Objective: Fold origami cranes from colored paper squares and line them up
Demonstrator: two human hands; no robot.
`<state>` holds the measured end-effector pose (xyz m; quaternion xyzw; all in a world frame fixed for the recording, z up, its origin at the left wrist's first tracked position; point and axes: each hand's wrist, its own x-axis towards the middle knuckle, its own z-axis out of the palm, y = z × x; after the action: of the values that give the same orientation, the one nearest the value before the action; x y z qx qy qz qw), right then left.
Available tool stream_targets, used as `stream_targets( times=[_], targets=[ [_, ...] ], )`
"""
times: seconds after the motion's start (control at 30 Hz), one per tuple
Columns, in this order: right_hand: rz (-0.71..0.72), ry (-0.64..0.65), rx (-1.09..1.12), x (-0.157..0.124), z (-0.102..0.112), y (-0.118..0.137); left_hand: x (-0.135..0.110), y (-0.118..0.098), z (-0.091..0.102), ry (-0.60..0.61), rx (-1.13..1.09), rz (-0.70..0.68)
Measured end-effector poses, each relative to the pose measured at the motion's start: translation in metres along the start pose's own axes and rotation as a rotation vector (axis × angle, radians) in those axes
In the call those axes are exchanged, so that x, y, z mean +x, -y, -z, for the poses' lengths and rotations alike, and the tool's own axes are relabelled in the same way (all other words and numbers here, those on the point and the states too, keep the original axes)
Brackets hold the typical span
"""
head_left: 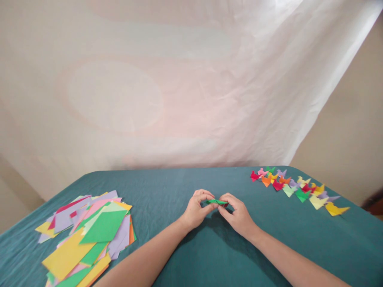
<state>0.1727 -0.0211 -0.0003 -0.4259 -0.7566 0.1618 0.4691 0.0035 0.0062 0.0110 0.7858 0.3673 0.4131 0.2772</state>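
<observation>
Between my two hands, a small piece of folded green paper (217,202) is held just above the table, seen nearly edge-on. My left hand (199,209) pinches its left end between thumb and fingers. On the other side, my right hand (236,211) grips the right end the same way, thumb below and index finger on top. The fingertips hide both ends of the paper, so its full shape cannot be made out.
A loose heap of coloured paper sheets (104,226) spreads over the left of the green tablecloth (167,183). Folded paper birds (303,194) in several colours stand in rows at the back right. Behind the table hangs a pale cloth (191,99).
</observation>
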Motion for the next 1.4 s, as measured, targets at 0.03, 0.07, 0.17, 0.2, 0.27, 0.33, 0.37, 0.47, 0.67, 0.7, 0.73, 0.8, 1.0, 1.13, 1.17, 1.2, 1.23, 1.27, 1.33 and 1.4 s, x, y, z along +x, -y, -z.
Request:
stream_targets(
  times=[0.03,0.07,0.17,0.2,0.27,0.33,0.37,0.47,0.67,0.7,0.73,0.8,1.0,1.13,1.17,1.2,1.23,1.27,1.33,1.4],
  targets=[
    [0.013,-0.006,-0.022,0.000,0.000,-0.001,0.000,0.000,0.000,-0.012,0.010,-0.010],
    [0.028,-0.011,-0.049,0.000,0.000,-0.002,0.000,0.000,0.000,-0.025,0.023,-0.025],
    [0.078,-0.023,-0.174,-0.002,0.000,-0.007,-0.001,0.001,0.002,-0.061,0.101,-0.081],
    [0.098,-0.021,-0.224,-0.002,0.000,-0.009,-0.002,0.001,0.003,-0.064,0.137,-0.105],
    [0.138,0.004,-0.318,-0.003,0.001,-0.011,-0.003,0.001,0.005,-0.048,0.216,-0.162],
    [0.177,0.040,-0.387,-0.003,0.002,-0.012,-0.004,0.001,0.007,-0.013,0.298,-0.217],
    [0.193,0.057,-0.413,-0.003,0.003,-0.011,-0.005,0.000,0.008,0.006,0.338,-0.239],
    [0.240,0.084,-0.474,-0.002,0.004,-0.009,-0.006,-0.004,0.009,0.052,0.433,-0.278],
    [0.314,0.110,-0.545,0.000,0.005,-0.004,-0.006,-0.004,0.010,0.066,0.490,-0.286],
    [0.326,0.123,-0.560,0.000,0.006,-0.004,-0.006,-0.003,0.011,0.069,0.498,-0.289],
    [0.338,0.133,-0.576,0.000,0.006,-0.004,-0.005,-0.003,0.011,0.073,0.508,-0.293],
    [0.359,0.150,-0.606,0.000,0.006,-0.005,-0.005,-0.002,0.012,0.086,0.528,-0.302],
    [0.399,0.142,-0.686,-0.002,0.000,-0.014,-0.004,-0.001,0.011,0.166,0.586,-0.288],
    [0.378,0.184,-0.718,-0.002,-0.001,-0.015,-0.004,0.003,0.009,0.218,0.600,-0.243],
    [0.372,0.198,-0.720,-0.002,-0.001,-0.015,-0.004,0.005,0.008,0.230,0.591,-0.238],
    [0.366,0.210,-0.719,-0.003,0.000,-0.014,-0.004,0.006,0.008,0.244,0.578,-0.239],
    [0.360,0.222,-0.716,-0.003,0.000,-0.014,-0.004,0.007,0.008,0.257,0.563,-0.243],
    [0.353,0.234,-0.712,-0.003,0.001,-0.014,-0.004,0.009,0.008,0.270,0.550,-0.250],
    [0.328,0.257,-0.701,-0.003,0.002,-0.014,-0.004,0.010,0.008,0.290,0.533,-0.260],
    [0.297,0.282,-0.680,-0.003,0.002,-0.014,-0.004,0.012,0.008,0.303,0.530,-0.261]
  ],
)
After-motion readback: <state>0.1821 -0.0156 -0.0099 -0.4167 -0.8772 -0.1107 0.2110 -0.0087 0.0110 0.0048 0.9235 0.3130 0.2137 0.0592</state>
